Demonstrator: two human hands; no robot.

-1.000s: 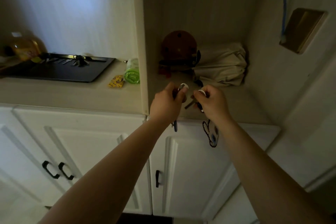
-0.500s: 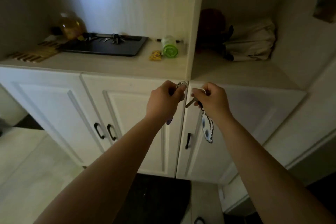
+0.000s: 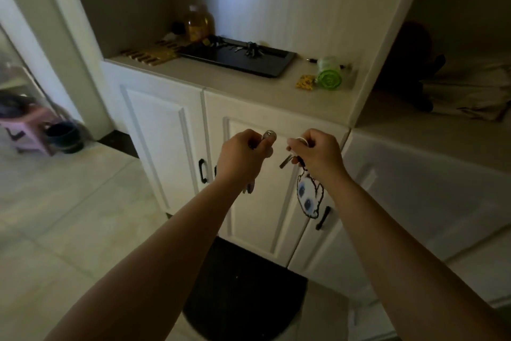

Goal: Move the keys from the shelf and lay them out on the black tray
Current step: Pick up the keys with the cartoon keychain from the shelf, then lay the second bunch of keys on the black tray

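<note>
Extending forward at chest height before the white cabinet doors (image 3: 166, 147), both forearms are level and near each other. Black tray (image 3: 273, 65) sits on the table (image 3: 235, 86) beyond, some keys (image 3: 251, 50) already on it. Left hand (image 3: 242, 158) is fisted around a key ring (image 3: 269, 136). Right hand (image 3: 318, 156) pinches a second key bunch (image 3: 287, 159), its cartoon charm (image 3: 308, 197) dangling below.

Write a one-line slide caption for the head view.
Both hands, left and right, carry key bunches toward the black tray.
</note>
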